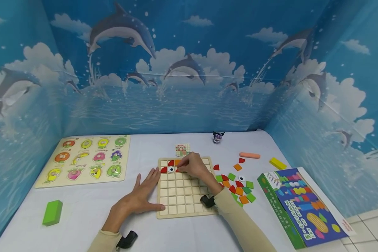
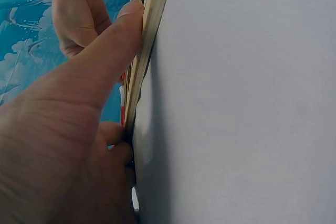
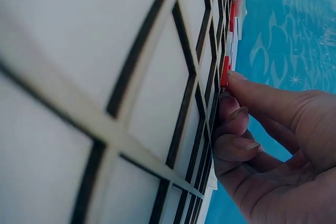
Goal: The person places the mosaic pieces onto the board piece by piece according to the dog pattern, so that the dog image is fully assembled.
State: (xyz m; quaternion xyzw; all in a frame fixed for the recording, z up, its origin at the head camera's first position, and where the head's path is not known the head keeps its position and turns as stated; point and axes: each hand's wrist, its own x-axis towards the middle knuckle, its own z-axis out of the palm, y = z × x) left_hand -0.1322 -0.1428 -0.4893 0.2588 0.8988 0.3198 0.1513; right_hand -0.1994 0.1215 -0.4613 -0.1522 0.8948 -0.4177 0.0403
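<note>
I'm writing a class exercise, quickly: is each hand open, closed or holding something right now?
Left hand: open, touching the left edge of the wooden grid board.
Right hand: closed, pinching a red piece.

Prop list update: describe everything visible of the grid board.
The grid board looks like pale wood, with square cells, raised dividers and a rim. It lies flat on the white table; red pieces, an orange one and an eye-like disc sit in far-left cells. The left hand touches its left edge; the right hand, pinching a red piece, partly covers it.
</note>
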